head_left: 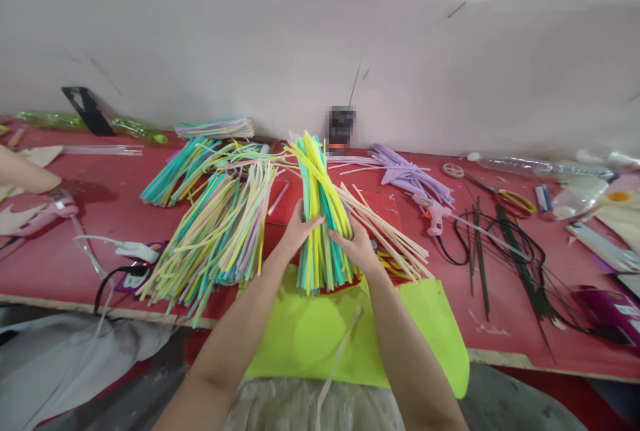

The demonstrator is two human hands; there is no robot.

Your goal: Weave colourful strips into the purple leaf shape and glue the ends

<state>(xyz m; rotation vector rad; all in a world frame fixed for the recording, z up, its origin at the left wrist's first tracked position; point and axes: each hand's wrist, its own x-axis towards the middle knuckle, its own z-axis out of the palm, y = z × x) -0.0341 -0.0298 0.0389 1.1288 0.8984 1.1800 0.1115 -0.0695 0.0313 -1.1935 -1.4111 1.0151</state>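
Bundle of long, fuzzy yellow, green and teal stems [324, 264] is held between left grip [299, 225] and right grip [356, 243], fingers closed around its sides; near ends fairly even, yellow stems crossed on top. Left side crowded by multicoloured fuzzy-stem bundles [200, 244]. Right: red tabletop [453, 284] strip exposed beyond peach stems [395, 232]. Front edge below grip covered by lime-green cloth [305, 344].

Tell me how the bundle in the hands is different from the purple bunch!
The held bundle mixes yellow and teal, while the purple bunch is all purple. The left hand and right hand hold the held bundle; the purple bunch lies on the red table. Both have long, thin strips.
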